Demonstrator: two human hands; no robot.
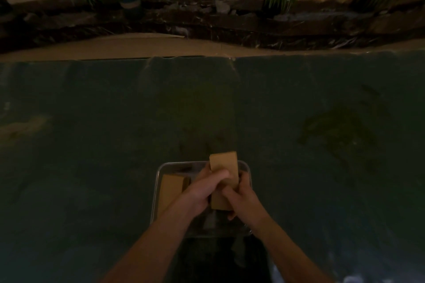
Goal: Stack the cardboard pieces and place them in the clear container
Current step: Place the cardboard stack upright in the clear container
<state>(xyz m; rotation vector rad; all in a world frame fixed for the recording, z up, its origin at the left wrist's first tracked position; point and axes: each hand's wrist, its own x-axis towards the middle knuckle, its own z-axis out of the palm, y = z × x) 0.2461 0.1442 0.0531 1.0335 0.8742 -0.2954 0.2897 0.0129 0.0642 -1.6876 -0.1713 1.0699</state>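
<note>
- Both hands, left hand and right hand, have a closed grip on a cardboard stack above the clear container.
- Another cardboard piece lies in the container's left side, on the dark bench.

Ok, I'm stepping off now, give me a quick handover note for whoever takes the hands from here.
Left hand and right hand: both gripping one cardboard stack, held over the right half of the clear container.
Second cardboard stack already sits inside, on the left side.
Left to do: lower the held stack in beside it and let go.
No other loose cardboard pieces visible on the dark table.
</note>
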